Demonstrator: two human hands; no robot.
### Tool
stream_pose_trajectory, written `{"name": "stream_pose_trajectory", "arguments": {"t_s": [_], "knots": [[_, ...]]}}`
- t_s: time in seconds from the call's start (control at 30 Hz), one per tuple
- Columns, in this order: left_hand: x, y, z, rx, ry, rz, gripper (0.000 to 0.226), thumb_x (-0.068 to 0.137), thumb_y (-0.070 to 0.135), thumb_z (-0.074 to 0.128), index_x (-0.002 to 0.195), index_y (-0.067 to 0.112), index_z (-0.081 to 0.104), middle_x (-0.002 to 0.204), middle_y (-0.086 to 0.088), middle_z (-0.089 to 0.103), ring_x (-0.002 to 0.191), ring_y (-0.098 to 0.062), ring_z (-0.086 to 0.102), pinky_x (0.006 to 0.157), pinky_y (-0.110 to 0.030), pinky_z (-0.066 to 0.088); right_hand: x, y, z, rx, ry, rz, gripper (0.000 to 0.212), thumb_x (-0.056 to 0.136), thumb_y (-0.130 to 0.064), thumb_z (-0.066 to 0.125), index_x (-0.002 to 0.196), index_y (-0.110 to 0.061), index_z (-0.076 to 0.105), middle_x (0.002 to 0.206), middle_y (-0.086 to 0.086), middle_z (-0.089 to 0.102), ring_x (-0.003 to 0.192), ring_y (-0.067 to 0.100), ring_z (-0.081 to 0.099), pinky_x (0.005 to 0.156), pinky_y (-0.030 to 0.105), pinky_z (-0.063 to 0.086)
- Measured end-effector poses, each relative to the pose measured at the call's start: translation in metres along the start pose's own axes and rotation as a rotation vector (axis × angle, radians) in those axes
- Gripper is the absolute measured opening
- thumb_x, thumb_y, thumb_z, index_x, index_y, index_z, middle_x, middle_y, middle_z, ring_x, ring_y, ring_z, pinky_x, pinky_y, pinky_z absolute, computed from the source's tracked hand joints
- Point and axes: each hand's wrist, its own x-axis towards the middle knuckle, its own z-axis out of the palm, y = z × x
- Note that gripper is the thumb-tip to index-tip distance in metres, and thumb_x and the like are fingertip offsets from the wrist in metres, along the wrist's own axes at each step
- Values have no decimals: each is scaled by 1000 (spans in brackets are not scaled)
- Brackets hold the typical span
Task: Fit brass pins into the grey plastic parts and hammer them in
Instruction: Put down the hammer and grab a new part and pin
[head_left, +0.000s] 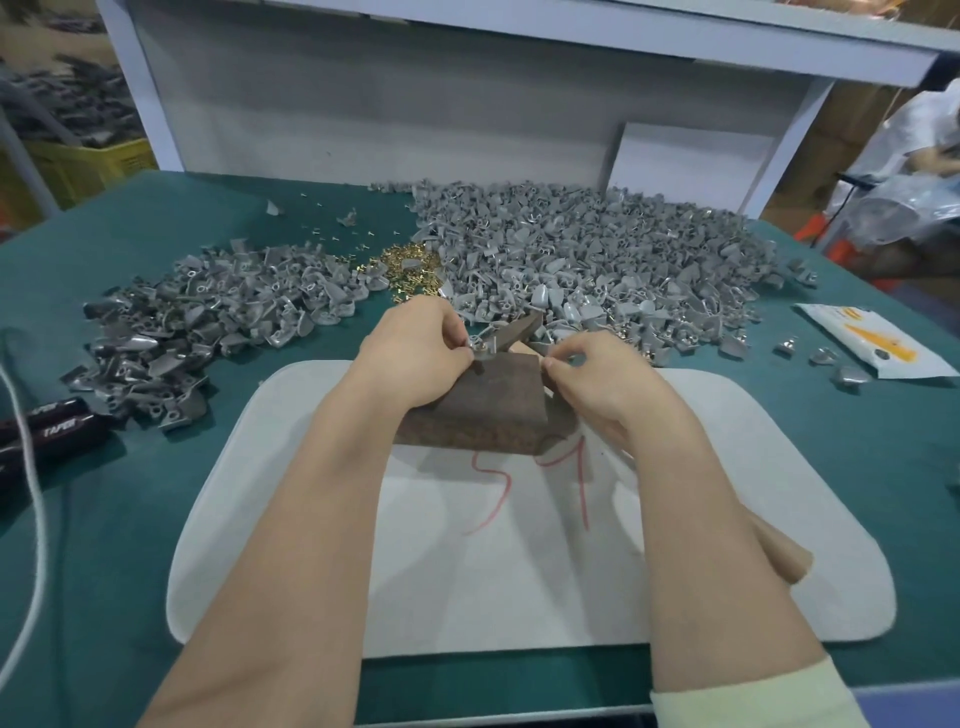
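Observation:
My left hand (415, 348) pinches a small grey plastic part (480, 352) on the top far edge of a brown block (488, 402). My right hand (597, 376) grips a hammer: its dark head (514, 330) lies just beyond the part and its wooden handle end (779, 558) sticks out under my forearm. The thumb and forefinger of that hand meet near the block's right corner; whether they hold a pin is hidden. A heap of brass pins (410, 270) lies behind the hands.
The block stands on a white mat (519, 561) over the green table (104, 571). A large pile of grey parts (597, 249) spreads at the back right, a smaller pile (208, 322) at the left. Black tubes (47, 426), a white cord (31, 519) and a packet (872, 348) lie at the sides.

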Motion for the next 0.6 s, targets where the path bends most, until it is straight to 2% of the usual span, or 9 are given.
{"name": "stream_pose_trajectory", "arguments": {"t_s": [0.1, 0.17, 0.23, 0.33, 0.47, 0.6], "knots": [[-1, 2, 1, 14, -16, 6, 18, 89, 22, 64, 76, 28, 53, 92, 5, 61, 104, -22, 58, 97, -42, 46, 0, -3, 1, -19, 3, 37, 16, 92, -33, 56, 97, -24, 69, 100, 6, 68, 95, 25, 59, 77, 28, 44], [-2, 3, 1, 31, -20, 1, 21, 88, 24, 64, 72, 29, 51, 92, 6, 61, 104, -22, 58, 97, -42, 45, 0, -5, 2, -30, 21, 54, 16, 91, -33, 57, 95, -24, 70, 99, 7, 69, 96, 27, 61, 79, 29, 46], [-2, 4, 2, 46, -22, -5, 23, 88, 26, 65, 70, 29, 51, 91, 6, 60, 104, -22, 58, 97, -42, 45, -1, -10, 3, 20, 109, 30, 15, 90, -26, 56, 96, -23, 70, 99, 6, 70, 95, 26, 62, 83, 32, 49], [-2, 5, 3, 61, -21, -3, 23, 86, 25, 65, 69, 28, 51, 91, 6, 59, 104, -23, 57, 98, -42, 44, -6, -26, 3, 184, 287, -136, 15, 88, -18, 56, 92, -22, 70, 91, 0, 70, 91, 21, 63, 86, 35, 50], [-2, 5, 4, 52, -20, 6, 11, 83, 23, 66, 80, 24, 56, 100, 0, 63, 104, -26, 58, 97, -41, 45, -10, -43, 11, 167, 168, -283, 7, 85, -21, 63, 87, -24, 69, 82, -5, 65, 83, 15, 60, 82, 35, 51], [-2, 6, 5, 37, -12, 23, 6, 83, 20, 65, 83, 22, 59, 99, -2, 65, 102, -26, 59, 95, -41, 46, -9, -46, 16, 49, 186, -295, 12, 87, -17, 58, 91, -16, 69, 90, 5, 68, 87, 24, 61, 81, 36, 51]]}}
